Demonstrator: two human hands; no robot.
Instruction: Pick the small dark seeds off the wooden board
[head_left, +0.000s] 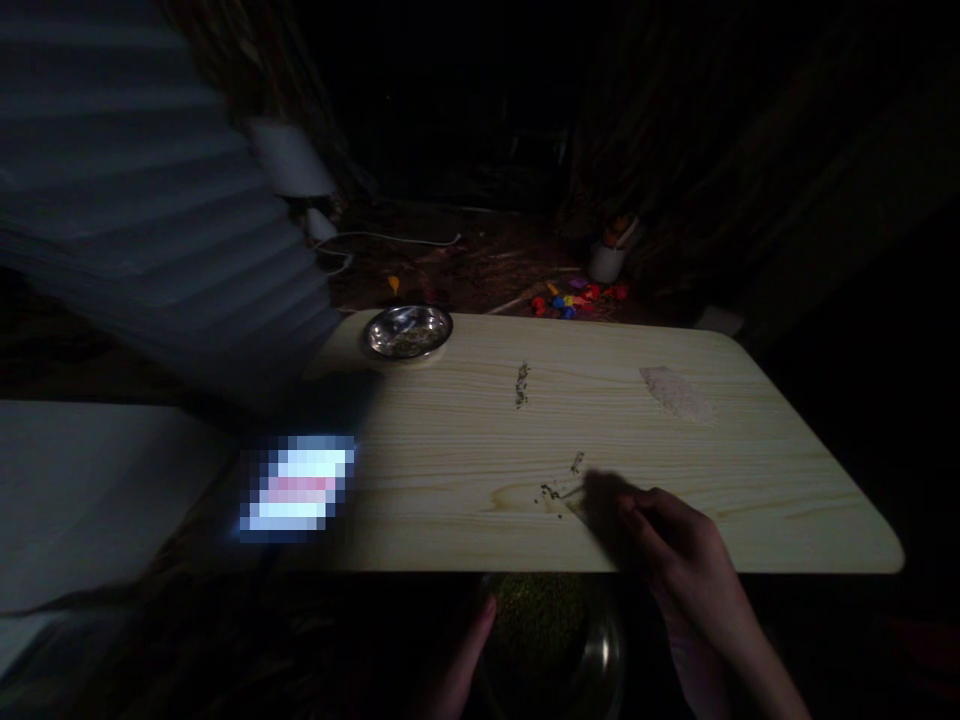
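My right hand [682,550] is over the front of the wooden tabletop [450,450], its thumb and fingers pinched together. A thin line runs from the fingertips toward a few small dark bits [551,492]; in this dim light I cannot make out what is pinched. Below the front edge, my left hand [471,650] holds the left side of a shiny metal bowl [611,650], thumb along its rim, the other fingers hidden. Small green grains [544,605] fill much of this bowl. Farther back lies a short row of dark bits [522,385].
A second metal bowl [375,343] with some greenish grains stands at the tabletop's far left corner. To the right is a pale grainy heap [679,393]. A lit screen [300,488] glows at the left, below pale corrugated folds [150,190]. Colourful small pieces [570,302] lie beyond.
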